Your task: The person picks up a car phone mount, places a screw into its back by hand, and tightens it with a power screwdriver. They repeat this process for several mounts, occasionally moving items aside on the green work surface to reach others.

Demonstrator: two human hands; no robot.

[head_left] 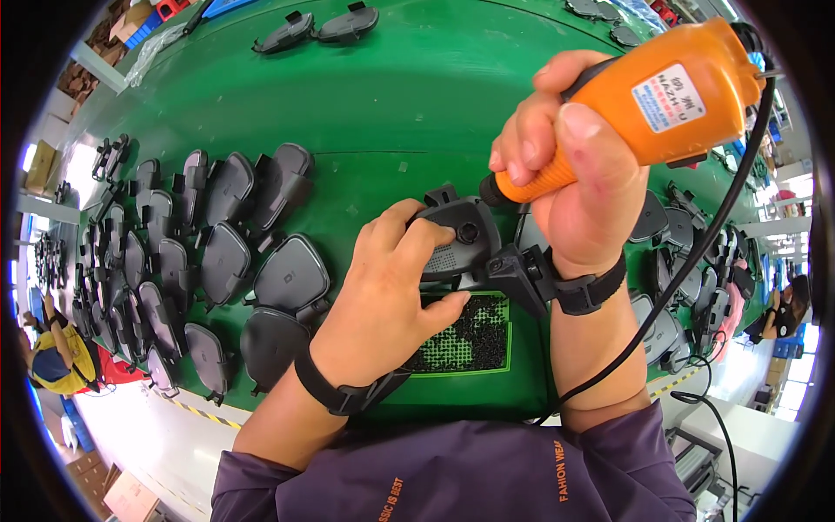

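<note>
Driver [648,104] in RH [583,161], holder [477,228] under LH [378,283], nr tray edge [510,339], tabletop [409,96] ahead

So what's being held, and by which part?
The right hand holds the orange tool by its ribbed front part. The left hand has fingers on the left side of the dark piece; whether it grips, I can't tell.

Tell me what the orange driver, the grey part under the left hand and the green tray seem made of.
Driver: probably hard plastic, semi-gloss; its smooth orange shell catches soft highlights.
Part: likely moulded plastic, matte dark grey; rounded edges and dull sheen suggest it.
Tray: perhaps plastic; its bright green, regular grid looks moulded.
</note>
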